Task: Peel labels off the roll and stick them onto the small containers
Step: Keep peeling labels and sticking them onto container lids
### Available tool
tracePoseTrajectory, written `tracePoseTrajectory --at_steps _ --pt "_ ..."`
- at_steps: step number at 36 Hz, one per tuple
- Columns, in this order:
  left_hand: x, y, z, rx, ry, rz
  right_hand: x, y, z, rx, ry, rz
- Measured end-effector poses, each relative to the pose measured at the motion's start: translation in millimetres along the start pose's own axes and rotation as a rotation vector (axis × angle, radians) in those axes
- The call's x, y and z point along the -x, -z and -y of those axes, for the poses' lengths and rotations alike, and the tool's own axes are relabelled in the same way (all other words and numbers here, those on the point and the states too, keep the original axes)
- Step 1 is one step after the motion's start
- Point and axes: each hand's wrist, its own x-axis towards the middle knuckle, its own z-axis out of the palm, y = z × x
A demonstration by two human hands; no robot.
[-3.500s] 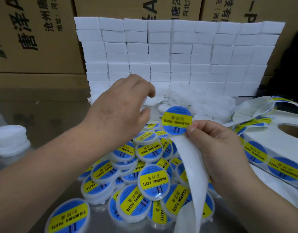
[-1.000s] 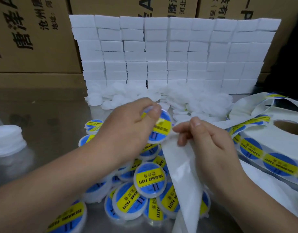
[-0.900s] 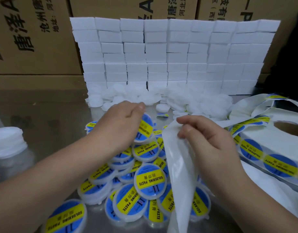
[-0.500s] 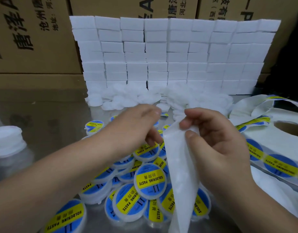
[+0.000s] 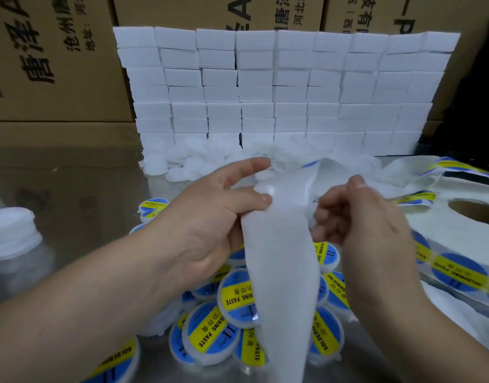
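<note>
Shifting across, the left hand (image 5: 207, 225) is now pinching the backing strip (image 5: 279, 258); the right hand (image 5: 373, 228) is curling beside it, grasp unclear. Labelled containers (image 5: 210, 333) are lying heaped underneath, beside the roll (image 5: 458, 239).

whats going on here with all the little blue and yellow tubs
A person is labelling small containers, and the finished ones lie piled under the hands. The left hand pinches the white backing strip from the label roll. The right hand is curled beside it, grip unclear. Plain white containers lie behind.
</note>
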Motion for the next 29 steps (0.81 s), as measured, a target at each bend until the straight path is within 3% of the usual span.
tracePoseTrajectory --at_steps 3,6,9,12,15,17,21,24,29 --pt "4.0 1.6 -2.7 -0.132 -0.038 0.068 -3.6 -3.1 -4.6 0.015 -0.174 0.059" --pt "6.8 4.0 -1.9 -0.294 -0.076 0.151 -4.7 -3.0 -2.8 -0.137 -0.262 0.145" --pt "9.2 6.7 -0.6 -0.550 -0.143 0.225 -5.3 -1.5 -2.6 -0.180 -0.234 0.182" --pt "11.8 8.1 -1.4 -0.759 -0.064 0.366 -2.4 -0.8 -0.9 -0.168 -0.139 0.164" --pt "12.9 9.4 -5.1 -1.009 -0.018 0.387 -1.0 -2.0 3.8 -0.199 -0.055 0.111" --pt "12.6 8.6 -11.6 -0.999 -0.027 0.338 -1.8 -1.2 6.4 -0.213 -0.020 0.072" --pt "-8.7 11.0 -23.2 -0.904 -0.152 0.051 0.9 -0.5 7.4 -0.167 0.039 0.062" --pt "-51.2 13.6 -22.4 -1.060 -0.271 -0.095 5.3 -1.0 5.3 -0.143 0.042 0.034" --pt "-130.9 21.0 0.6 -1.542 -0.216 0.008 4.0 1.0 5.0 -0.065 0.015 -0.071"
